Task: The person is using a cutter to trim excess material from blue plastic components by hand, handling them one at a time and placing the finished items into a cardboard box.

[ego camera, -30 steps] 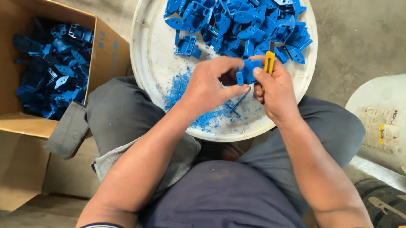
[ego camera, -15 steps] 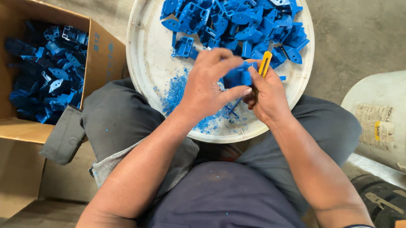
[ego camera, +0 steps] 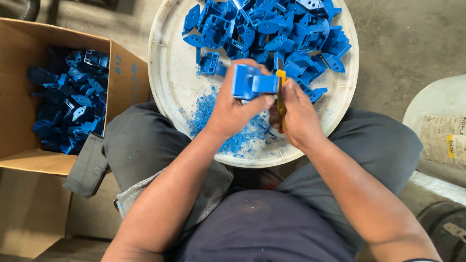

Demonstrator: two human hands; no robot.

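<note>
- A blue part (ego camera: 251, 81) of moulded plastic, blocky and hollow with flat walls and a smooth matt face, is gripped in the left hand (ego camera: 233, 108); the fingers are curled shut around it, with the thumb pressed along its lower edge.
- The part is held above the near half of the tray (ego camera: 168, 87), over the lap, just beside the right hand (ego camera: 297, 116).
- A slim knife (ego camera: 280, 96) with a yellow handle is clasped in the closed right hand; it stands nearly upright, and its upper end is set against the right edge of the part. The blade itself cannot be made out.
- The tray is round, white and shallow, with a raised rim and a scuffed, dusty surface.
- A pile of parts (ego camera: 278, 29) is heaped on the far half of the tray: the same blue plastic, in angular bracket shapes with pointed tabs and open pockets.
- Fine blue shavings (ego camera: 212, 120), thin and curled, are scattered on the tray beneath the hands.
- A brown cardboard box (ego camera: 12, 97), open at the top, is placed to the left; more blue pieces (ego camera: 71, 107) are lying jumbled inside it.
- A pale drum (ego camera: 444, 133) with a worn paper label is seen at the right, on rough grey concrete floor (ego camera: 401, 39).
</note>
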